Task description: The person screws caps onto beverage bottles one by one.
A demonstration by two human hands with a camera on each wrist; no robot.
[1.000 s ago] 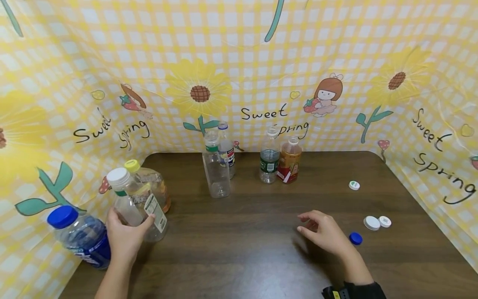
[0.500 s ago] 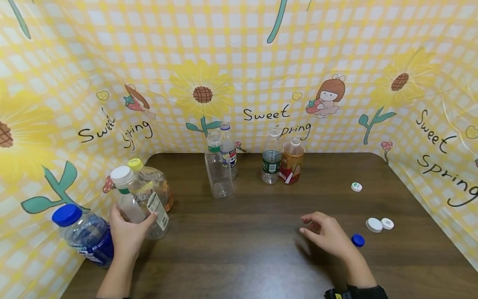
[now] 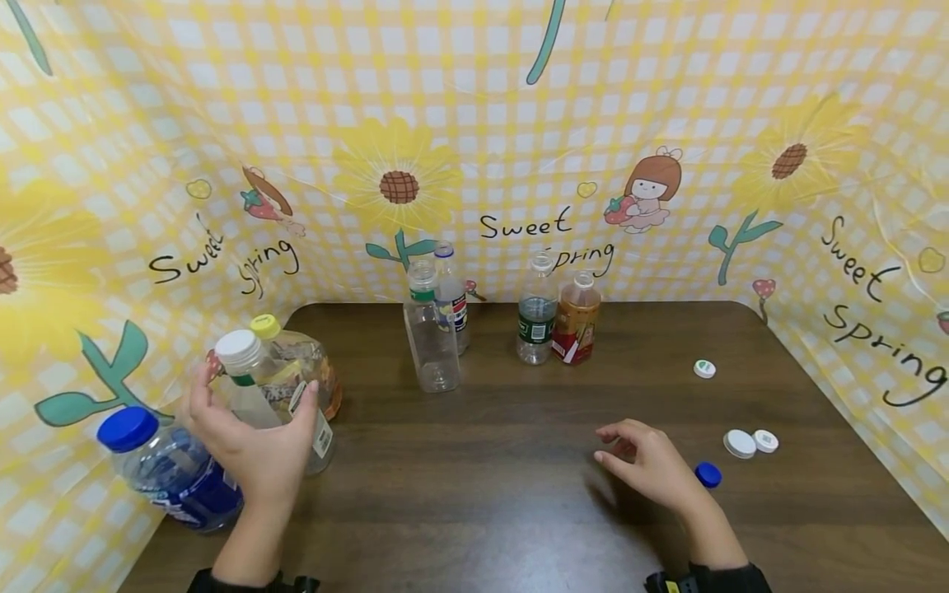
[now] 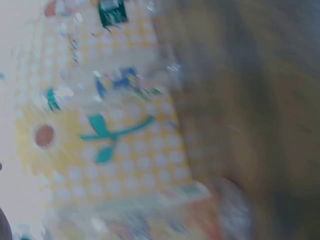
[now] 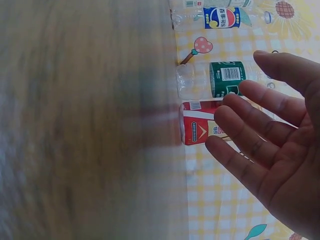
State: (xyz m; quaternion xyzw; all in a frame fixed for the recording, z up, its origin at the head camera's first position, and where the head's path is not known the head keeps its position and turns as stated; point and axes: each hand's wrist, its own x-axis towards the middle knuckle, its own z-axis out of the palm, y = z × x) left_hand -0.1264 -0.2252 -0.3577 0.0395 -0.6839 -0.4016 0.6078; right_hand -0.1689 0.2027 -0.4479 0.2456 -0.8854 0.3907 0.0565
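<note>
My left hand (image 3: 255, 445) is raised in front of the clear bottle with the white cap (image 3: 239, 350), fingers spread and thumb up. It hides part of that bottle; whether skin touches plastic is unclear. Right behind stands a bottle with a yellow cap (image 3: 304, 354). A large blue-labelled bottle with a blue cap (image 3: 128, 428) is close on the left. My right hand (image 3: 641, 461) hovers over the table with loosely bent fingers, holding nothing. Beside it lies a loose blue cap (image 3: 708, 474). The left wrist view is blurred.
On the brown table (image 3: 504, 527) stand uncapped bottles: a tall clear one (image 3: 433, 346), a Pepsi-labelled one (image 3: 460, 313), a green-labelled one (image 3: 535, 319) and a red-orange one (image 3: 577, 321). White caps (image 3: 739, 444) lie at the right. A checked cloth (image 3: 504, 148) hangs behind.
My left hand has let go of the white-capped bottle, rising and spreading its fingers. The bottle stays where it was. My right hand has hardly moved.
</note>
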